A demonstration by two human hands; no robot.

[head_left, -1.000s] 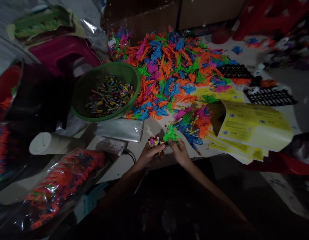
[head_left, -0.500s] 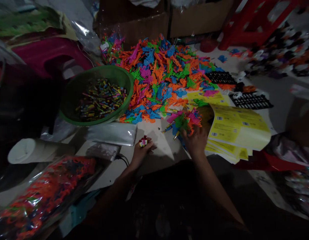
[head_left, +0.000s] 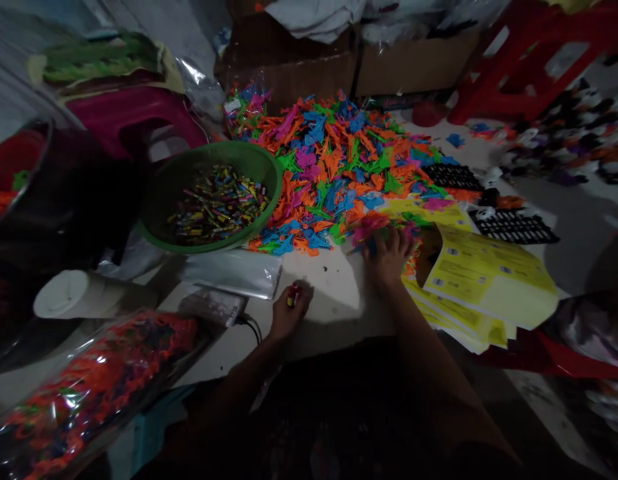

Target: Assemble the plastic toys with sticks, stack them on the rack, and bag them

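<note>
My left hand (head_left: 290, 312) is closed over the white tabletop (head_left: 333, 303), with small printed tubes (head_left: 293, 294) showing red and yellow between its fingers. My right hand (head_left: 389, 259) has its fingers spread over a small heap of coloured plastic pieces (head_left: 369, 227) with some tubes among them. Behind that lies a large pile of orange, blue, green and pink plastic pieces (head_left: 333, 157); what shape each piece has is hard to make out. Many similar printed tubes (head_left: 221, 203) fill the green basin (head_left: 275, 180) at the left.
Yellow printed sheets (head_left: 489, 267) lie to the right, beside black slotted trays (head_left: 513, 227). A stack of clear plastic bags (head_left: 239, 270), a power bank (head_left: 216, 308), a white roll (head_left: 79, 293) and a filled clear bag (head_left: 109, 373) are at the left. Cardboard boxes (head_left: 299, 73) stand behind.
My right hand has moved forward and spread its fingers over the small heap, where the bunch of pieces now lies lower. My left hand stays closed on the tubes, now turned. The view has shifted slightly.
</note>
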